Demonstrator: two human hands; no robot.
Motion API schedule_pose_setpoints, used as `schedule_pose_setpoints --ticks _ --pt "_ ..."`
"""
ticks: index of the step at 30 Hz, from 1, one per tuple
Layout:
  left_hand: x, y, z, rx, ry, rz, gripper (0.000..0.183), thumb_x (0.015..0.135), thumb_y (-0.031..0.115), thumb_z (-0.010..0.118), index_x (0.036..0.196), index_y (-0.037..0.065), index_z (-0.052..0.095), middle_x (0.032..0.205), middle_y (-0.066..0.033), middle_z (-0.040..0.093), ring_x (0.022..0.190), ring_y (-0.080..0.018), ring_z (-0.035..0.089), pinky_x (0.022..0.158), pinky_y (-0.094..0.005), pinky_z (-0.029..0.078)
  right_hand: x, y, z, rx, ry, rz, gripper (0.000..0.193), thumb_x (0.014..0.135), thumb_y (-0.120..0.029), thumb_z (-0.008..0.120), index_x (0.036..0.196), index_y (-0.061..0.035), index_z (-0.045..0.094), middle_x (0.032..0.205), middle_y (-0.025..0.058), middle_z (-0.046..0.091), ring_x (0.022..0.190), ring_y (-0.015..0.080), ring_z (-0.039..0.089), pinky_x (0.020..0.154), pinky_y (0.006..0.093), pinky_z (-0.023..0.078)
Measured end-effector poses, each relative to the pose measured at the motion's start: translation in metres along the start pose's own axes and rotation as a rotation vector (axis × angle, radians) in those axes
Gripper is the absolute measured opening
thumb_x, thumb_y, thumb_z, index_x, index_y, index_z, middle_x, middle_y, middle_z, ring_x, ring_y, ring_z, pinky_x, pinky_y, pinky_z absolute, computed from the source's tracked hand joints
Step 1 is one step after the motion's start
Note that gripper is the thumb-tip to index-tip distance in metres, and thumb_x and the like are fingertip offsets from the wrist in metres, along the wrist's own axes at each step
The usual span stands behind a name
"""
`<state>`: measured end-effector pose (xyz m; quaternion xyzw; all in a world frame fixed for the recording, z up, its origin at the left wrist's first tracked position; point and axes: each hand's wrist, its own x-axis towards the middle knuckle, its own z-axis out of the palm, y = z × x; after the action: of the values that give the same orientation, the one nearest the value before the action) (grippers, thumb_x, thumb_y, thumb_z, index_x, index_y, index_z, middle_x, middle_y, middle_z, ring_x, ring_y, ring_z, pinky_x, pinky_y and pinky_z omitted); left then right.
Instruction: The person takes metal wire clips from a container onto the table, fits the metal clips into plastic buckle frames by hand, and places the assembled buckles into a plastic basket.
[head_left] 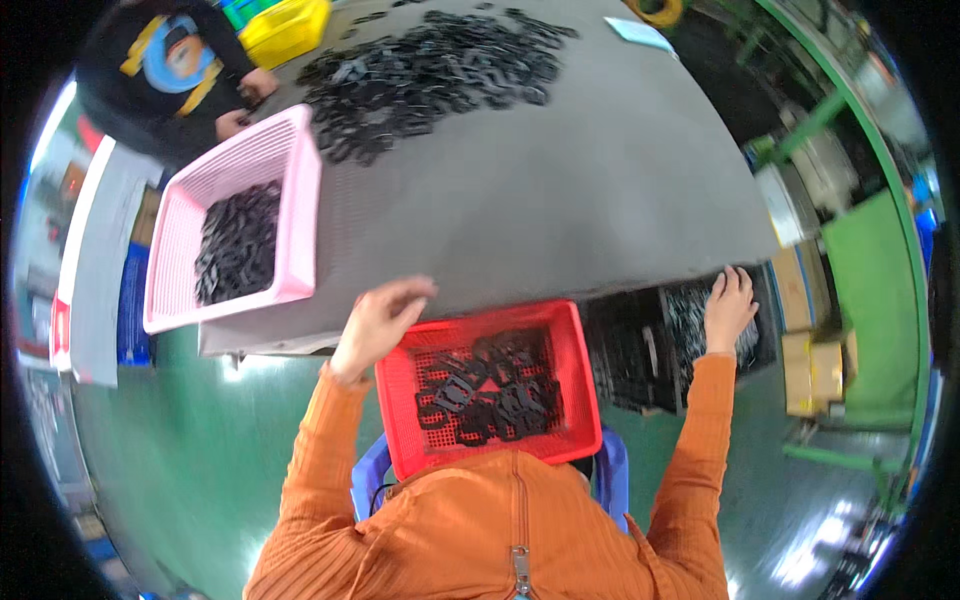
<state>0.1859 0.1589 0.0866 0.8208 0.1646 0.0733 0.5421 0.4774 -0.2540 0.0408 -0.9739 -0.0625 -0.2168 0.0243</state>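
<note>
My left hand (383, 318) hovers by the table's near edge, beside the far left corner of a red plastic basket (590, 405). Its fingers stretch to the right, and nothing shows in them. The basket rests at my lap and holds several flat black plastic parts (490, 392). Farther right, my right hand (732, 310) lies at the table's near right edge with fingers extended, holding nothing visible. Beneath and beside that hand is a dark bin of small shiny pieces (690, 325); whether the hand touches them I cannot tell.
A pink basket (298, 215) of black parts stands on the grey table (540, 200) at left. Beyond it spreads a large heap of black parts (430, 80). Across the table are a co-worker's hands (245, 105) and a yellow bin (285, 32). Cardboard boxes (812, 372) stand at right.
</note>
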Motion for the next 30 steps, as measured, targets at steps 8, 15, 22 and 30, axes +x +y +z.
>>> schedule_pose_setpoints --ticks 8,15,22,30 --pt "0.182 -0.079 -0.066 0.61 0.849 0.132 0.044 0.088 0.023 0.057 0.125 0.002 0.047 0.135 -0.0223 0.039 0.13 -0.0414 0.03 0.107 -0.0491 0.027 0.056 -0.306 0.031 0.851 -0.201 -0.642 0.047 0.087 -0.022 0.059 0.129 -0.0083 0.046 0.122 0.0176 0.052 0.114 0.036 0.048 0.097 0.043 0.038" --pt "0.285 -0.125 -0.118 0.783 1.038 -0.189 0.056 0.088 0.042 0.051 0.126 0.0 0.048 0.131 -0.0229 0.043 0.127 -0.0442 0.031 0.106 -0.0526 0.023 0.094 -0.443 0.095 0.728 -0.117 -0.595 0.066 0.087 -0.042 0.056 0.139 -0.0078 0.032 0.132 0.0185 0.044 0.128 0.0394 0.034 0.106 0.0532 0.024" --pt "0.31 -0.097 -0.054 0.647 0.914 0.128 0.051 0.081 0.033 0.06 0.123 0.004 0.052 0.127 -0.0238 0.045 0.12 -0.0421 0.039 0.102 -0.052 0.03 0.111 -0.483 0.094 0.976 -0.143 -0.707 0.071 0.079 -0.044 0.066 0.136 -0.0111 0.04 0.123 0.0152 0.054 0.118 0.0325 0.046 0.104 0.0462 0.03" --pt "0.249 -0.049 0.011 0.241 0.778 0.199 0.041 0.076 0.009 0.062 0.115 0.005 0.053 0.125 -0.0236 0.043 0.112 -0.0417 0.047 0.096 -0.0428 0.041 0.105 -0.397 0.069 1.346 -0.575 -0.652 0.037 0.071 -0.016 0.072 0.105 -0.0068 0.059 0.101 0.0105 0.059 0.097 0.025 0.056 0.087 0.0343 0.044"
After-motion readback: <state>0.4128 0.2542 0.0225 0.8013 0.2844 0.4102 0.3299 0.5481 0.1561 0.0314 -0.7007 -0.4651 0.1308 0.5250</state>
